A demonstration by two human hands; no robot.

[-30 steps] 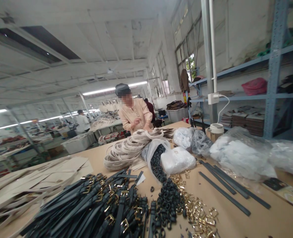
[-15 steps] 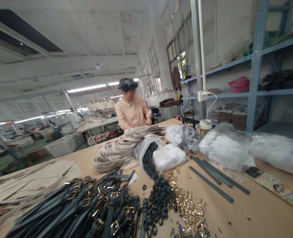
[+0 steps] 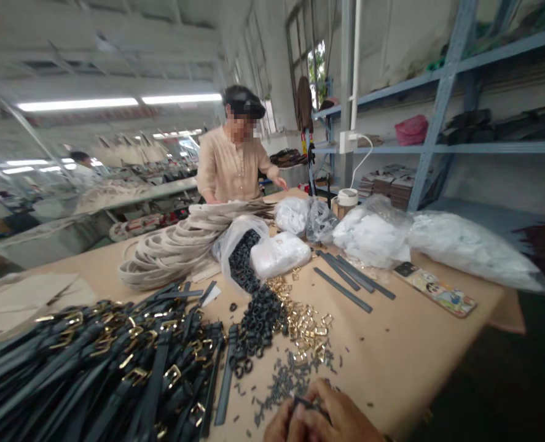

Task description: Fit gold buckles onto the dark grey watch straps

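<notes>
At the bottom edge, my left hand (image 3: 284,425) and my right hand (image 3: 339,412) are close together, fingers pinched around a small dark piece (image 3: 306,403) that they largely hide. Small black bits (image 3: 286,376) lie scattered just beyond them. Gold buckles (image 3: 306,325) and a heap of black loops (image 3: 258,319) spill from a clear bag (image 3: 244,245). On the left is a big pile of black straps with gold buckles (image 3: 115,368). A single black strap (image 3: 226,376) lies beside the loops.
Across the table (image 3: 346,368) stands a person (image 3: 235,153) behind coiled beige straps (image 3: 171,245). White plastic bags (image 3: 368,236), loose dark strips (image 3: 343,288) and a patterned phone case (image 3: 438,290) lie at the right. Blue shelves (image 3: 433,123) stand behind.
Both my hands have come into view at the bottom with a dark piece. The view has turned right and down. The person opposite has moved a hand outward over the table.
</notes>
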